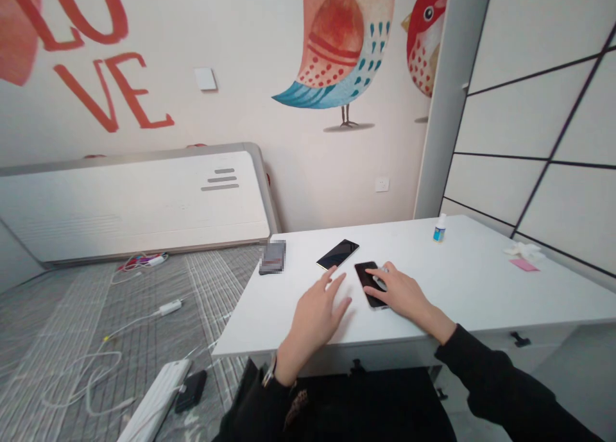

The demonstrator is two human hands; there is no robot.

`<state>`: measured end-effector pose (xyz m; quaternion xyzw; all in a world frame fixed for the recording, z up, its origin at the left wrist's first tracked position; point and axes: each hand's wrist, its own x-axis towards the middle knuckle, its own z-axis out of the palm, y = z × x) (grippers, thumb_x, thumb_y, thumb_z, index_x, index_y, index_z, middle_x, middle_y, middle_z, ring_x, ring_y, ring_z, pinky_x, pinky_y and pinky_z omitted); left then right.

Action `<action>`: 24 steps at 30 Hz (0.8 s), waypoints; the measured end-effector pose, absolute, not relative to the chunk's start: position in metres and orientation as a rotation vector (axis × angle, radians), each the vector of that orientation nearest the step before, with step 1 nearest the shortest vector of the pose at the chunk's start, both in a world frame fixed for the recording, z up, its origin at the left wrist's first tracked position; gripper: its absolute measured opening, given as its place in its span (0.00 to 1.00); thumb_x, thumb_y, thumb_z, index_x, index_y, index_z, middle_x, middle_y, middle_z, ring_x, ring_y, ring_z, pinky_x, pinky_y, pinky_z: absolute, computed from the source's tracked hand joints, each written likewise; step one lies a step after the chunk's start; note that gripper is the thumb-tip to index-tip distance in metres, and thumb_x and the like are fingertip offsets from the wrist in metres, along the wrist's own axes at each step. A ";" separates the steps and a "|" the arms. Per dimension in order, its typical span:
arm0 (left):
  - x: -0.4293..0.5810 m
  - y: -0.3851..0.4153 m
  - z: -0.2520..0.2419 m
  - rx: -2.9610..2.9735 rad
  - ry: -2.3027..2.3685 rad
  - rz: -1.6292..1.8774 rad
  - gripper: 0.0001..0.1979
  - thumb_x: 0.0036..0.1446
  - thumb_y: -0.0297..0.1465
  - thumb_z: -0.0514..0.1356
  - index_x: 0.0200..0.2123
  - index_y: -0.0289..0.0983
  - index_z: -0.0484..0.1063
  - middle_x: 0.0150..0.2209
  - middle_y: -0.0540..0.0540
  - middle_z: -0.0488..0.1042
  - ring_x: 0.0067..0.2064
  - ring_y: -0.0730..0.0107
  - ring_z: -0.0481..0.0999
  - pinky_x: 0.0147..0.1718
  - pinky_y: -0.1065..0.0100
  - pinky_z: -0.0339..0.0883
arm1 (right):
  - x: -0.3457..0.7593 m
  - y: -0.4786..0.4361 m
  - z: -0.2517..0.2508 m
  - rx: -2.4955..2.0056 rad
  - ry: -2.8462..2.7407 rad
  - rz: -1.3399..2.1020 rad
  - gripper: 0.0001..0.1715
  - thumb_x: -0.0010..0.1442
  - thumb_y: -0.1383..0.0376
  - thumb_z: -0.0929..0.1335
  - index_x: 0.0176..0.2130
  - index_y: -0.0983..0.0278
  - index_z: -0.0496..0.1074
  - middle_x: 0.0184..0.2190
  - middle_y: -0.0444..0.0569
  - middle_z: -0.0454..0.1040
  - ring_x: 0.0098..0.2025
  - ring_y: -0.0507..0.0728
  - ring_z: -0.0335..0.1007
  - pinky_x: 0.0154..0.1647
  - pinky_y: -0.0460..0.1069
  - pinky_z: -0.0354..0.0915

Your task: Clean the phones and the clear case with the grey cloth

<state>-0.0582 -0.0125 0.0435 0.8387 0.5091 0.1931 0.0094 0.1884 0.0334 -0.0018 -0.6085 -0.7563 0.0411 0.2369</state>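
Observation:
My right hand [402, 291] rests over a dark-screened phone [364, 270] lying flat on the white desk. Its fingers press a small white wad [382, 280], which looks like a wipe, against the screen; much of the wad is hidden. Just left of that phone is my left hand [315, 310], open, its fingers apart and nothing in them. Beyond my left fingertips lies a second dark phone or small tablet [338, 254], flat and at an angle. I cannot tell whether my left hand touches the desktop.
The white desk [481, 288] holds a small bottle [439, 229] at the back, crumpled white tissue [524, 251] with a pink slip [524, 264] at right, and a blurred dark item [273, 257] at left. Cables, a power strip [156, 400] and a black block [191, 391] lie below left.

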 end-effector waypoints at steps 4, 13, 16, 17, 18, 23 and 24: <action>-0.051 0.054 0.052 2.571 1.746 0.538 0.26 0.69 0.40 0.60 0.66 0.37 0.66 0.69 0.32 0.65 0.65 0.45 0.72 0.64 0.46 0.65 | 0.223 0.058 -0.004 -1.718 -2.002 0.127 0.29 0.68 0.46 0.68 0.62 0.56 0.75 0.51 0.56 0.70 0.40 0.64 0.77 0.38 0.53 0.66; -0.046 0.089 0.038 2.464 1.863 0.425 0.18 0.68 0.40 0.63 0.56 0.37 0.73 0.55 0.41 0.76 0.53 0.58 0.78 0.53 0.50 0.75 | 0.238 0.075 -0.013 -1.464 -1.800 0.255 0.22 0.66 0.53 0.68 0.56 0.57 0.75 0.49 0.52 0.71 0.50 0.63 0.74 0.53 0.55 0.67; -0.052 0.074 0.046 2.405 1.878 0.473 0.18 0.69 0.41 0.62 0.55 0.36 0.73 0.51 0.42 0.77 0.49 0.61 0.80 0.50 0.52 0.76 | 0.239 0.075 -0.011 -1.367 -1.658 0.276 0.24 0.66 0.56 0.64 0.59 0.60 0.69 0.51 0.54 0.72 0.54 0.64 0.72 0.60 0.59 0.65; -0.056 0.067 0.048 2.382 1.882 0.509 0.19 0.69 0.42 0.62 0.55 0.36 0.73 0.50 0.43 0.78 0.48 0.62 0.80 0.49 0.53 0.76 | 0.239 0.074 -0.011 -1.340 -1.613 0.292 0.27 0.66 0.57 0.64 0.62 0.60 0.65 0.51 0.55 0.72 0.54 0.64 0.72 0.60 0.60 0.65; -0.060 0.059 0.049 2.358 1.881 0.551 0.19 0.70 0.41 0.60 0.56 0.36 0.72 0.48 0.43 0.78 0.46 0.62 0.80 0.49 0.53 0.76 | 0.239 0.073 -0.010 -1.313 -1.573 0.314 0.31 0.66 0.57 0.63 0.65 0.61 0.60 0.52 0.56 0.73 0.53 0.64 0.73 0.60 0.61 0.65; -0.081 0.012 0.034 2.231 1.762 0.677 0.20 0.74 0.32 0.47 0.60 0.37 0.71 0.37 0.45 0.83 0.38 0.63 0.83 0.42 0.65 0.74 | 0.223 0.058 -0.005 -1.163 -1.509 0.464 0.34 0.67 0.58 0.62 0.68 0.60 0.50 0.58 0.58 0.75 0.58 0.61 0.74 0.60 0.58 0.68; -0.083 0.003 0.028 2.207 1.752 0.694 0.21 0.73 0.32 0.46 0.61 0.37 0.71 0.37 0.45 0.83 0.38 0.63 0.83 0.41 0.66 0.73 | 0.218 0.055 -0.004 -1.144 -1.519 0.488 0.30 0.67 0.57 0.62 0.65 0.59 0.56 0.60 0.58 0.75 0.60 0.61 0.73 0.62 0.58 0.68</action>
